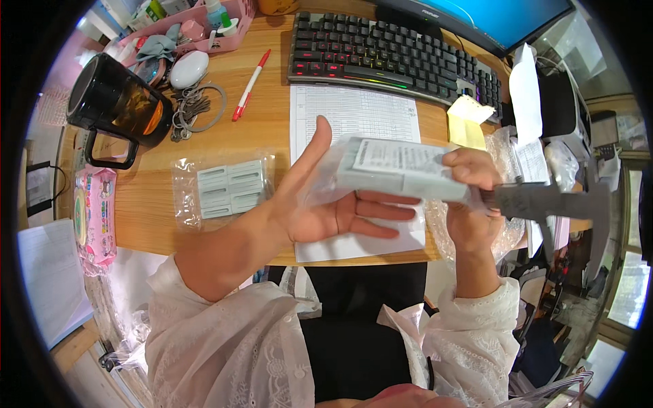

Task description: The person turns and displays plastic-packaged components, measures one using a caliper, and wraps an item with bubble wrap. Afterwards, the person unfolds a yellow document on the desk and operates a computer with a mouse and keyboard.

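My left hand (326,204) lies open, palm up, cradling a clear bag of white labelled packets (391,170) above the printed sheet (354,115) on the bench (204,136), while my right hand (476,204) is closed on the bag's right end and on a grey vernier caliper (544,200). A second clear bag of small white parts (224,187) lies flat to the left. Farther back, a pink tray (204,27) holds bottles and oddments beside a dark mug (115,105).
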The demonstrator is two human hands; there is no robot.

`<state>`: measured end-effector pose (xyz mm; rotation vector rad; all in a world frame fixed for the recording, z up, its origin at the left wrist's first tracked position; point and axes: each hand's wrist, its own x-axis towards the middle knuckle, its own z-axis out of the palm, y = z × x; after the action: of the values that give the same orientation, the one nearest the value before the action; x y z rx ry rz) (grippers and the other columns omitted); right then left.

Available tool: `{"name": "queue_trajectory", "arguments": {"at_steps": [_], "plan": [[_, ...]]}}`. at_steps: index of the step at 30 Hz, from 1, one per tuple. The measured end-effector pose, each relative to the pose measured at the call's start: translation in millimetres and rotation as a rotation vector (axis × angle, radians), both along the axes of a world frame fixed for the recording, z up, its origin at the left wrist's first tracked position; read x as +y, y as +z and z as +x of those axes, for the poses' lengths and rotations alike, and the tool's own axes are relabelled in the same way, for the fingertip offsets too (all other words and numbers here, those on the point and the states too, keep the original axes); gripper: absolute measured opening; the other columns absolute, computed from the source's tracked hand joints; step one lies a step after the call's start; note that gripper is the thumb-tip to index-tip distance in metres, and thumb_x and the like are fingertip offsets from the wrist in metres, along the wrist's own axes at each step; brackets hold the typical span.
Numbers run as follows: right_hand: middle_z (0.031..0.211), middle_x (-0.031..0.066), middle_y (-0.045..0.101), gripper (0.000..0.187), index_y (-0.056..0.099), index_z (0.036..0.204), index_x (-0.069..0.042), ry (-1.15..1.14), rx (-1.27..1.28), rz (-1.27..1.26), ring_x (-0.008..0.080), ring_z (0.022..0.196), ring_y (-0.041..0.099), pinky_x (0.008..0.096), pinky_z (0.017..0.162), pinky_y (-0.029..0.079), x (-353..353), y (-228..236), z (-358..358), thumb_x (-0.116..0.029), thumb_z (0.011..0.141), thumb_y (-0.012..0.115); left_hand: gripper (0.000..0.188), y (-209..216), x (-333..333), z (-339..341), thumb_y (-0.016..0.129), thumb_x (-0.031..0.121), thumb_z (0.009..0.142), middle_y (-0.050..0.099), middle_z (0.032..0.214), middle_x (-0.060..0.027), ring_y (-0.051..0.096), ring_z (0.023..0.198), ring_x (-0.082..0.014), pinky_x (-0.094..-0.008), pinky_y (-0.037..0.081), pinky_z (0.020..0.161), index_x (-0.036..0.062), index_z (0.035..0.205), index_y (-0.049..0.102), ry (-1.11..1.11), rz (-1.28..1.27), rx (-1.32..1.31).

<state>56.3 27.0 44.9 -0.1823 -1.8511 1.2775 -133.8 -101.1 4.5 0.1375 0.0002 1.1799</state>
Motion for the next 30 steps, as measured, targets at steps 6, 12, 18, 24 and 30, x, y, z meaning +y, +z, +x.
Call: {"name": "queue_trajectory", "arguments": {"at_steps": [6,12,18,24,30], "plan": [[0.121,0.0229,0.056,0.025,0.066,0.105,0.0,0.107,-0.256,-0.004,0.031,0.113,0.056,0.0377,0.096,0.044,-1,5,6,0.0,0.08,0.062,0.068,8,-10,-2,0.051,0.029,0.09,0.041,0.139,-0.0273,0.044,0.124,-0.0489,-0.0634,0.035,0.102,-0.0028,0.144,0.027,0.127,0.05,0.136],[0.103,0.0147,0.061,0.042,0.059,0.114,0.003,0.046,-0.396,-0.096,0.0166,0.087,0.056,0.0261,0.075,0.045,5,29,44,-0.006,0.075,0.071,0.061,13,-14,-10,0.056,0.008,0.081,0.053,0.129,-0.0255,0.053,0.118,-0.0434,-0.0587,0.044,0.097,-0.0048,0.138,0.036,0.238,0.06,0.236],[0.083,0.0072,0.064,0.057,0.062,0.108,0.003,-0.055,-0.501,-0.285,0.0037,0.053,0.037,0.02,0.051,0.029,-10,30,56,-0.042,0.075,0.074,0.052,16,-15,-9,0.062,-0.001,0.079,0.06,0.12,-0.021,0.061,0.108,-0.0338,-0.0531,0.052,0.089,-0.0041,0.129,0.047,0.344,0.008,0.475],[0.083,0.0069,0.061,0.06,0.063,0.097,0.009,-0.073,-0.531,-0.429,0.0027,0.047,0.036,0.02,0.044,0.021,-30,36,40,-0.044,0.075,0.077,0.048,19,-15,-5,0.067,-0.001,0.081,0.064,0.114,-0.0164,0.065,0.101,-0.0271,-0.0448,0.055,0.086,-0.0004,0.126,0.051,0.392,-0.073,0.524],[0.073,-0.0018,0.057,0.033,0.065,0.102,0.003,-0.11,-0.585,-0.518,0.0038,0.06,0.046,0.019,0.057,0.034,-36,38,32,-0.013,0.077,0.078,0.05,13,-16,-2,0.072,0.003,0.081,0.064,0.114,-0.0121,0.063,0.1,-0.0204,-0.0346,0.052,0.089,0.0015,0.127,0.051,0.419,-0.12,0.814]]}}
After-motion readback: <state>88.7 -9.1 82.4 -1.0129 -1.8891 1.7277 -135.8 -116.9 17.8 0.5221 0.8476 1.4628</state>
